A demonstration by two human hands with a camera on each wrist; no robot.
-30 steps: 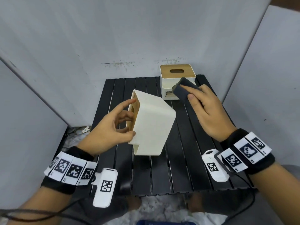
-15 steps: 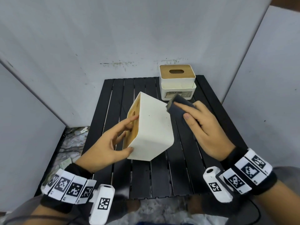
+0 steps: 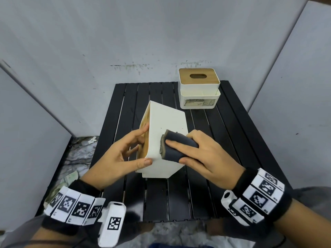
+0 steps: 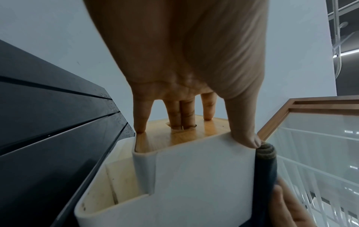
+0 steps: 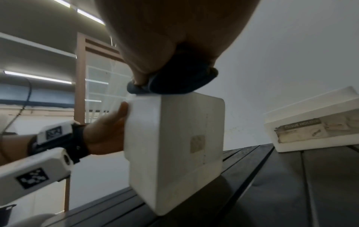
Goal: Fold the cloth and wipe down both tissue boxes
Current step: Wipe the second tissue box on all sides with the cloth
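A white tissue box (image 3: 168,120) with a wooden lid lies tipped on its side on the black slatted table (image 3: 223,140), lid facing left. My left hand (image 3: 125,154) grips it, the thumb on the white upper face, the fingers on the wooden lid (image 4: 180,135), two of them in its slot. My right hand (image 3: 198,154) holds a folded dark blue cloth (image 3: 176,149) and presses it onto the box's upper face (image 5: 174,107). The cloth (image 5: 180,79) rests near the box's top edge. A second tissue box (image 3: 198,90) stands upright at the table's back right.
Grey panels wall in the table on the left, back and right. Crumpled plastic and litter (image 3: 78,154) lie on the floor left of the table. The table's front edge (image 3: 179,220) is near my wrists.
My right hand has carried the cloth from near the far box down onto the tipped box's upper face. Box and left hand have drawn nearer to me.
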